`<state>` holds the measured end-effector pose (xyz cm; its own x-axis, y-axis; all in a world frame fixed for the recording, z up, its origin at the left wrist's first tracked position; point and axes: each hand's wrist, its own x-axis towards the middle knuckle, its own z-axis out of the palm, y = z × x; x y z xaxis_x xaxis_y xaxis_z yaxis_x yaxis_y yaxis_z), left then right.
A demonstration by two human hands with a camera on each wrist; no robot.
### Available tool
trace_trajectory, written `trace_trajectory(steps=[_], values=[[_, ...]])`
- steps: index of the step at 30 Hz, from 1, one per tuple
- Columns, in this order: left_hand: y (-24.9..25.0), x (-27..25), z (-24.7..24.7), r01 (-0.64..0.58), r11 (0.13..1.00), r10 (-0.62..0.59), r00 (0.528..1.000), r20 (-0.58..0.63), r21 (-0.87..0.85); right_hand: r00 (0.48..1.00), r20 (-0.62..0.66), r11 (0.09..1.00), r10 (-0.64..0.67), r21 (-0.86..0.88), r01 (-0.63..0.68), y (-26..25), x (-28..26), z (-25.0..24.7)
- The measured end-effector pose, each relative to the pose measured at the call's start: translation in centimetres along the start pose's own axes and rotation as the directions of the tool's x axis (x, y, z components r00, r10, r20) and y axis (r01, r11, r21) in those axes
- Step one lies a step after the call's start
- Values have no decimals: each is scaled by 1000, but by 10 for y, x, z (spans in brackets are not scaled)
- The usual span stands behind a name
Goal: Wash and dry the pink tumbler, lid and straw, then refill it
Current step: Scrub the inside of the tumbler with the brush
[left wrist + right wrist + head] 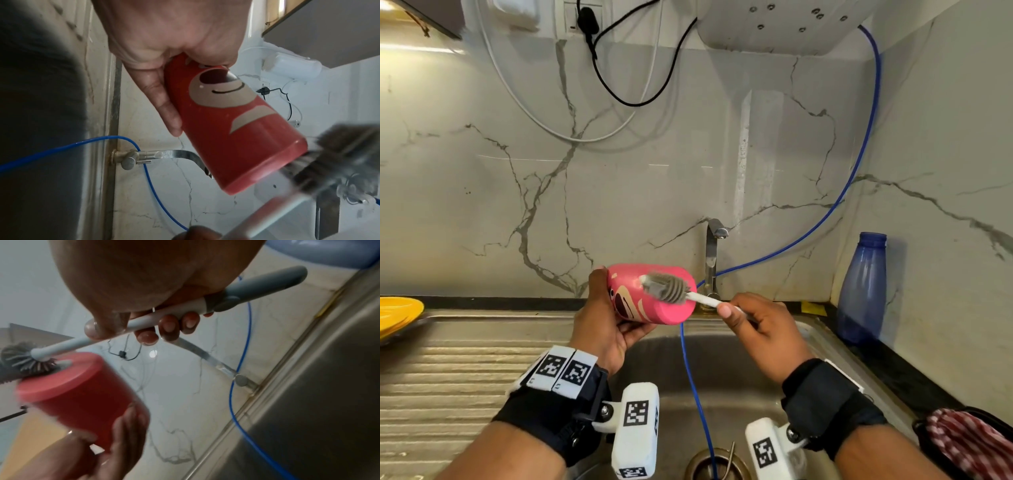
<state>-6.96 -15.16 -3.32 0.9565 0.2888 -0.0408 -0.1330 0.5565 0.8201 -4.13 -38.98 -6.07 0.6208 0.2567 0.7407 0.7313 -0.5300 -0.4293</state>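
- Scrubbing is the step in hand: at frame centre, above the sink (pixel 722 359), our left hand (pixel 602 329) has its grip wrapped round the pink tumbler (pixel 654 294), tipped on its side.
- Our right hand (pixel 760 329) holds the bottle brush (pixel 671 287) by its white handle, bristles against the tumbler's outer wall near its base.
- Next, we judge, comes rinsing under the tap (pixel 714 250); lid and straw are not in view.

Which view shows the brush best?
The right wrist view: the whole brush shows, from grey grip to bristles on the tumbler, with the right hand gripping it. The head view shows bristles and part of the white shaft; the hand hides the rest. The left wrist view shows only blurred bristles.
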Motion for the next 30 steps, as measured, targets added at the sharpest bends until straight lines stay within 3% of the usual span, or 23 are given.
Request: trace_trajectory(steps=[2, 6, 10, 13, 15, 16, 17, 19, 21, 24, 26, 30], values=[[2, -1, 1, 11, 1000, -10, 1000, 21, -14, 1000, 10, 1000, -20, 21, 19, 0, -2, 3], [8, -1, -1, -11, 999, 11, 1000, -7, -45, 994, -26, 995, 103, 13, -103, 32, -9, -11], [-3, -4, 3, -74, 997, 75, 997, -22, 25, 999, -24, 997, -47, -68, 45, 8, 2, -8], [-3, -8, 7, -214, 970, 221, 974, -48, 118, 991, 5, 981, -130, -146, 130, -1, 2, -5], [2, -7, 4, -378, 876, 416, 906, -73, 300, 996, -40, 989, -79, -126, 74, 13, 1, -14], [4, -3, 1, -444, 785, 519, 852, -67, 432, 997, -66, 993, -45, -109, 38, 21, 0, -20], [6, 0, -3, -482, 681, 603, 796, -49, 552, 996, -82, 993, -22, -114, 12, 27, 0, -26], [8, 4, -9, -509, 548, 677, 736, 6, 664, 998, -52, 973, -32, -231, 19, 32, -1, -34], [6, 3, -8, -541, 454, 695, 712, 100, 708, 999, 20, 931, -40, -361, 45, 28, -1, -33], [0, -8, 3, -591, 302, 674, 688, 271, 748, 998, -62, 932, -8, -363, -16, 21, 2, -31], [-2, -13, 8, -592, 318, 652, 704, 283, 740, 995, -90, 942, -33, -337, 1, 20, 4, -31], [1, -12, 5, -610, 314, 645, 699, 308, 728, 995, 80, 944, -53, -320, 76, 16, 2, -30]])
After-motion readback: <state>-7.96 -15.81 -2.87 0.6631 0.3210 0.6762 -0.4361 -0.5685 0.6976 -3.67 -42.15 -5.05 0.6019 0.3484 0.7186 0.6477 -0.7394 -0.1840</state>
